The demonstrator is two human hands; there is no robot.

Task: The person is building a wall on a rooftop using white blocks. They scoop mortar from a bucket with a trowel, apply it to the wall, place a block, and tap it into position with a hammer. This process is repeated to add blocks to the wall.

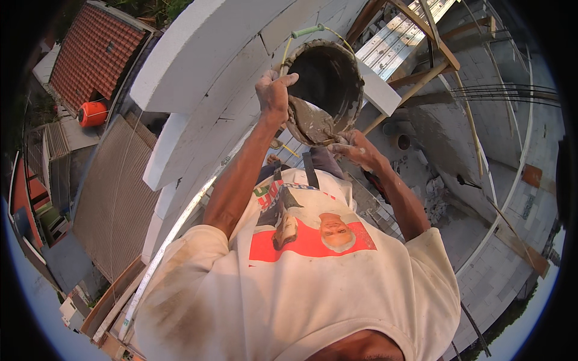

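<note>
Left grip [276, 97] clasps bucket [326, 77], right grip [360, 150] trowel [309, 118] — white blocks [186, 63] left, timbers [447, 56] right.

Stained white T-shirt [313, 301]; short sleeves [189, 249]; red chest print [265, 249].

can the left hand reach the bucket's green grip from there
Probably yes: the green grip is close by with nothing visible between, but the left hand holds the bucket's rim and would need to let go.
</note>
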